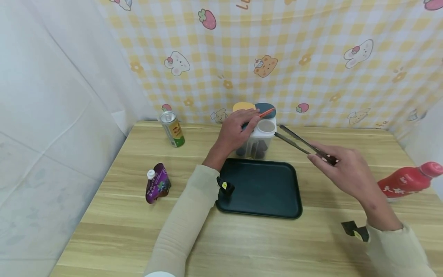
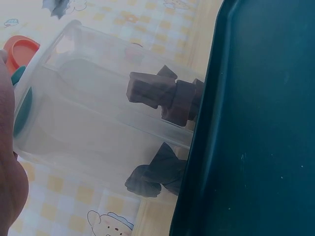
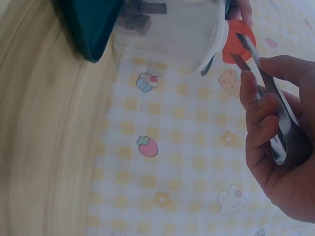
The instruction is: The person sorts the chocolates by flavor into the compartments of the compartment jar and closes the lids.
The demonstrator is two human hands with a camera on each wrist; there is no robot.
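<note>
A clear storage box with colored flip lids stands at the back of the table, behind a dark green tray. Dark brown blocks lie in one compartment and dark, irregular pieces in another. My left hand lies over the box top, thumb and fingertips at the raised orange lid; below that lid is a round opening. My right hand grips metal tongs, whose serrated tips are apart with nothing between them, just right of the box.
At the left stand a drink can and a purple spouted pouch. A red bottle is beyond my right wrist. A yellow checked cloth hangs behind the wooden table.
</note>
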